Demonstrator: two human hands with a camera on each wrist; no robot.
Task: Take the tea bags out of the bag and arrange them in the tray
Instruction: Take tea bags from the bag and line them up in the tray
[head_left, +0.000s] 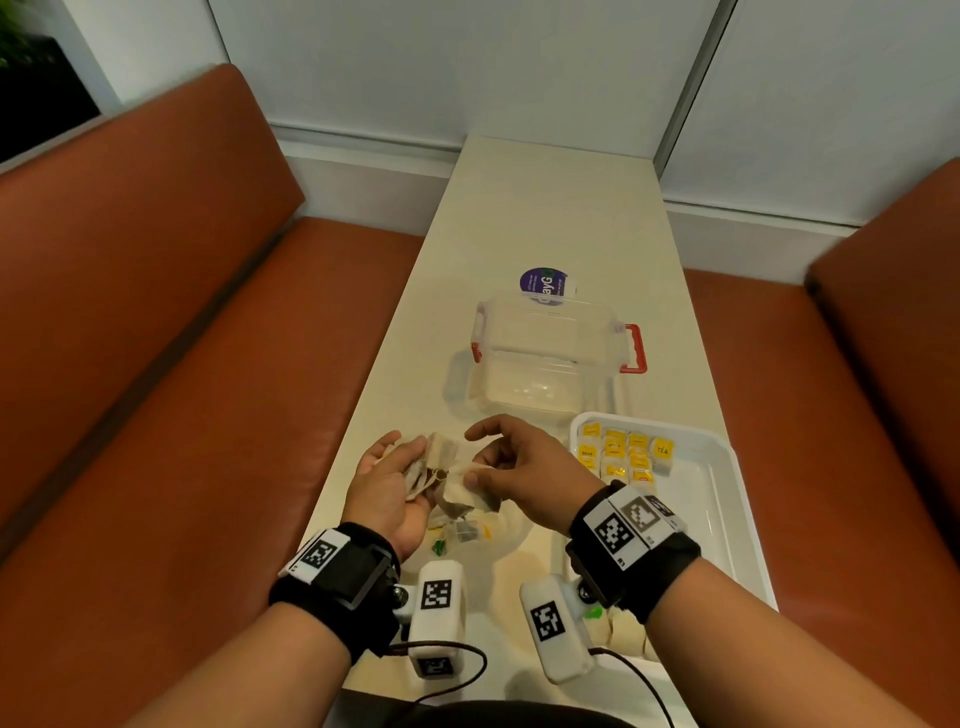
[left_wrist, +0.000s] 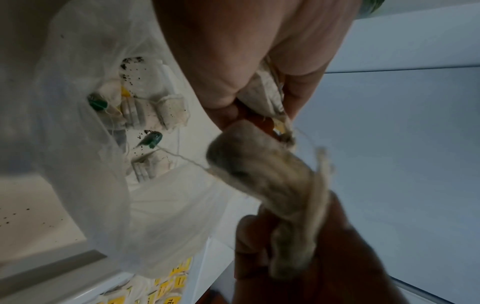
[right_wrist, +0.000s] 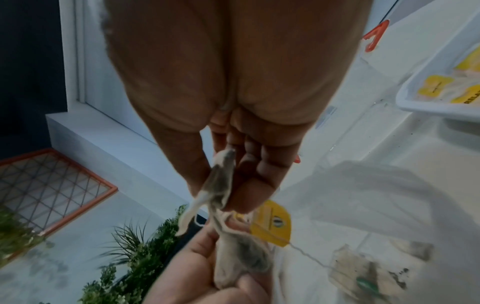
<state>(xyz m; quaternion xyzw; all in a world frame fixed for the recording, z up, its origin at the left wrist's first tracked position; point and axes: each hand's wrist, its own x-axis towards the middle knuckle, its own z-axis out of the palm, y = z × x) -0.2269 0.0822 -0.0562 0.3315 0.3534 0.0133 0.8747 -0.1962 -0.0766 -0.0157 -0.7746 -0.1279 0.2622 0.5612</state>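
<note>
Over the table's near end, my left hand (head_left: 397, 465) grips a tangled clump of tea bags (head_left: 434, 467) with strings. My right hand (head_left: 483, 467) pinches one tea bag (head_left: 470, 491) of that clump between thumb and fingers (right_wrist: 249, 191). A yellow tag (right_wrist: 272, 222) sticks out between the two hands. Below them lies the clear plastic bag (head_left: 498, 535) with more tea bags (left_wrist: 155, 111) and green tags inside. One bag (right_wrist: 363, 273) hangs on a string from the clump. The white tray (head_left: 722, 483) at the right holds rows of yellow-tagged tea bags (head_left: 623, 457).
A clear plastic box (head_left: 545, 353) with red handles stands behind the hands, and a purple round sticker (head_left: 545, 283) lies beyond it. The narrow white table (head_left: 545, 208) runs between two brown benches (head_left: 182, 364). Tea dust speckles the table near the bag.
</note>
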